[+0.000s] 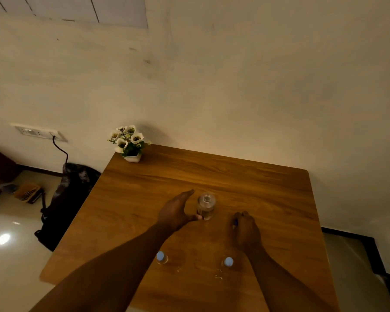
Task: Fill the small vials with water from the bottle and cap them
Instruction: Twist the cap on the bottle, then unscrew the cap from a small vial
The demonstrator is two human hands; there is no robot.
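A clear water bottle (206,206) stands upright mid-table, its neck showing no cap. My left hand (176,212) is just left of it with fingers spread; the thumb tip reaches the bottle's base and the fingers stay off its side. To the bottle's right, my right hand (245,230) rests on the table, curled around a small blue cap (235,222) that is mostly hidden. Two small vials with pale blue caps stand upright near the front: one vial (162,257) by my left forearm, the other vial (228,261) by my right wrist.
The wooden table (268,194) stands against a wall. A small white pot of flowers (128,143) sits on its far left corner. Water drops (217,275) lie near the right vial. A dark bag (70,199) leans on the floor left of the table.
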